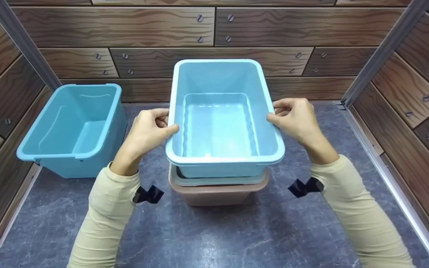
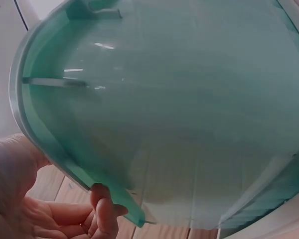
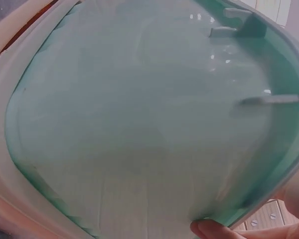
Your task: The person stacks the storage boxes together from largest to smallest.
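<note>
A light blue plastic bin (image 1: 225, 160), with nothing inside it, is held by both hands over a nested stack. My left hand (image 1: 140, 134) grips its left rim, thumb over the edge and fingers curled beneath. On the opposite rim, my right hand (image 1: 296, 121) pinches the edge in the same way. The stack under it has a pale blue-green bin (image 1: 218, 181) set inside a brown bin (image 1: 216, 199). Both wrist views look at the held bin's outer wall (image 2: 189, 99), with fingertips (image 3: 214, 229) hooked under its lip.
Another blue bin (image 1: 104, 147) stands on the grey marbled floor (image 1: 214, 238) at the left. Wood-patterned panels (image 1: 155, 26) rise at the back and both sides, with metal rails (image 1: 393, 190) along the edges. A black wrist camera (image 1: 149, 194) sticks out from the left sleeve.
</note>
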Demonstrator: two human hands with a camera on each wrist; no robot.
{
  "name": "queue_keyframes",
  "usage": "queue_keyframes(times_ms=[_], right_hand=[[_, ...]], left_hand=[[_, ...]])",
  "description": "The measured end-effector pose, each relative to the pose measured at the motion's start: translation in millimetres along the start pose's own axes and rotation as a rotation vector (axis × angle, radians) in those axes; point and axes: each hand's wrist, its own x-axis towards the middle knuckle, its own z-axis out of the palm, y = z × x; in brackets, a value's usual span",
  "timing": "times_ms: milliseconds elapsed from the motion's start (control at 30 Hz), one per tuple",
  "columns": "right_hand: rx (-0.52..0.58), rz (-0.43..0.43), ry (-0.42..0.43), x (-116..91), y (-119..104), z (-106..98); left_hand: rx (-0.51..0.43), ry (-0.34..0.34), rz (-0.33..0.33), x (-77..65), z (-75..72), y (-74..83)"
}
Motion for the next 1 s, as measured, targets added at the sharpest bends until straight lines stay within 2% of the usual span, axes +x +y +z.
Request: queue_keyframes(times_ms=[233, 667, 1000], right_hand=[[0.003, -0.004, -0.044, 1.1, 3.2, 3.8], [0.095, 0.003, -0.115, 6.3, 5.4, 4.4], [0.134, -0.006, -0.113, 8.0, 8.8, 6.4]], left_hand=[[0.026, -0.015, -0.036, 0.2, -0.3, -3.5], [-0.008, -0.062, -0.019, 1.1, -0.6, -4.4], [-0.046, -0.046, -0.002, 2.7, 1.3, -8.8]])
